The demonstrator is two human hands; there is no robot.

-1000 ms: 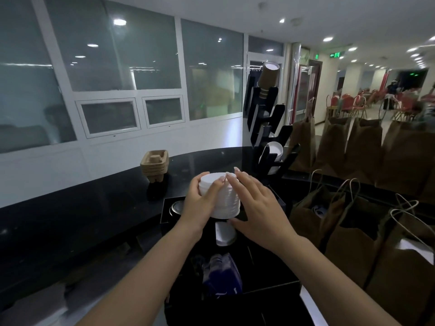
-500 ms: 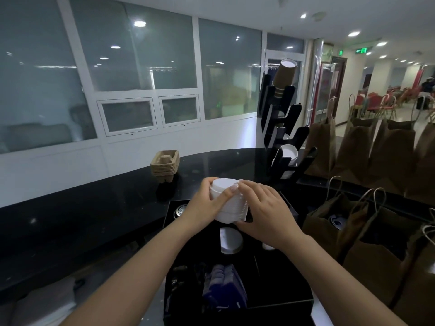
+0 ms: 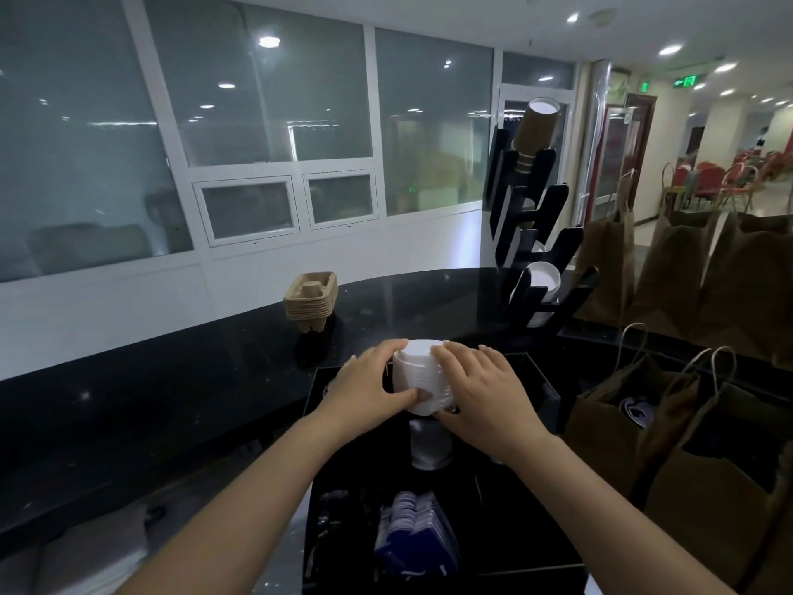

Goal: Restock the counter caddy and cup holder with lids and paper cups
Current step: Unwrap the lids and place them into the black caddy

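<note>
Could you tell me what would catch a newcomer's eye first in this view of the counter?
Most striking is the white stack of lids in the centre, gripped by the left hand and right hand over the black caddy. Behind it to the right stands the tall black cup holder, with brown paper cups poking out at its top. Brown paper bags line the right side.

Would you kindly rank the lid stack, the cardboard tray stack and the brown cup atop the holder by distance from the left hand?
1. Lid stack, held by the left hand.
2. Cardboard tray stack, behind, on the counter.
3. Brown cup, far right, up high.
</note>
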